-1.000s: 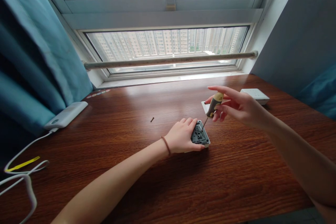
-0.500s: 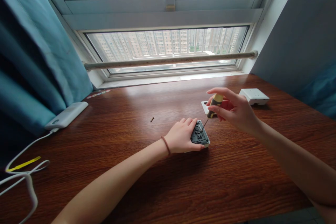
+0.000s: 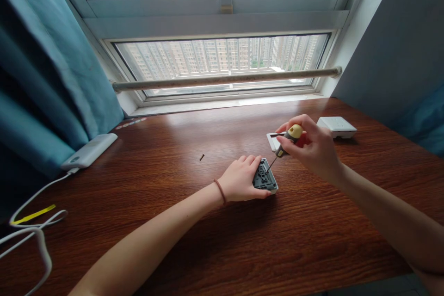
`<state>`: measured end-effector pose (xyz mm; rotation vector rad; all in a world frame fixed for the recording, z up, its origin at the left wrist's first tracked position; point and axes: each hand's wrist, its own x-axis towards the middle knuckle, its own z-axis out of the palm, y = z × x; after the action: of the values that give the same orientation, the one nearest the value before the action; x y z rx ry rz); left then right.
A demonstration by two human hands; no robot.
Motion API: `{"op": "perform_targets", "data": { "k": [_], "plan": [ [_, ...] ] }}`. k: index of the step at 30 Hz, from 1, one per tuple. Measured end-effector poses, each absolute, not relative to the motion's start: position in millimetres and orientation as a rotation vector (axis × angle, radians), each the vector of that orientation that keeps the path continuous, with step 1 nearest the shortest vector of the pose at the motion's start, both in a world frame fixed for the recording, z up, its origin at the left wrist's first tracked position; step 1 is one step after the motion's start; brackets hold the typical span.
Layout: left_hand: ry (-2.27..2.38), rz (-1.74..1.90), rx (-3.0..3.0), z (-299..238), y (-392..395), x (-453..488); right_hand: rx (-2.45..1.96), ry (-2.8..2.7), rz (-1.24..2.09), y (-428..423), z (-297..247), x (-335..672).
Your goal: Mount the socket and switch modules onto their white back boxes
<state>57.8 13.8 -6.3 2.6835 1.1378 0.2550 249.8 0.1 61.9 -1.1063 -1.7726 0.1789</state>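
Observation:
Against the wooden table, my left hand (image 3: 242, 179) grips a wall socket or switch (image 3: 266, 179), fingers at its far edge and thumb along the near one. The piece has a grey inner face and a white rim; its left part is hidden under the hand. My right hand (image 3: 317, 148) is closed on a screwdriver (image 3: 291, 136) with a yellow and grey handle. Its thin shaft slants down to the left, the tip meeting the grey face. Just behind lies a white frame (image 3: 273, 142), partly covered by the right hand. A small screw (image 3: 201, 157) rests to the left.
At the back right sits a white square box-like piece (image 3: 336, 126). On the left are a white power bank (image 3: 89, 151) with a white cable (image 3: 41, 189), a yellow strip (image 3: 33, 215) and a blue curtain (image 3: 79, 78). A metal rail (image 3: 225, 81) crosses the window behind the table.
The screwdriver handle has tilted further to the right, and my right fingers have shifted around it. Its tip stays on the grey face. My left hand keeps its hold.

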Motion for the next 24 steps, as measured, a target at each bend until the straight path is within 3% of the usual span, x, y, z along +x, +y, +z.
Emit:
{"op": "perform_targets", "data": {
  "k": [9,12,17,19,24],
  "plan": [
    [1.142,0.262,2.691,-7.3,14.0,57.5,-0.877,-1.965,1.026,-0.6,80.3,266.7],
    [1.142,0.255,2.688,-6.8,13.9,57.6,-0.96,-2.007,0.904,0.0,79.8,268.0],
    [1.142,0.248,2.704,-6.9,13.3,57.6,-1.243,-1.735,0.044,2.7,62.7,252.2],
    [1.145,0.243,2.708,-7.1,13.1,57.7,-1.197,-1.687,0.131,2.5,57.1,245.9],
    [1.141,0.25,2.725,-7.0,13.4,57.8,-0.972,-1.612,0.752,3.3,55.6,243.7]
  ]
}}
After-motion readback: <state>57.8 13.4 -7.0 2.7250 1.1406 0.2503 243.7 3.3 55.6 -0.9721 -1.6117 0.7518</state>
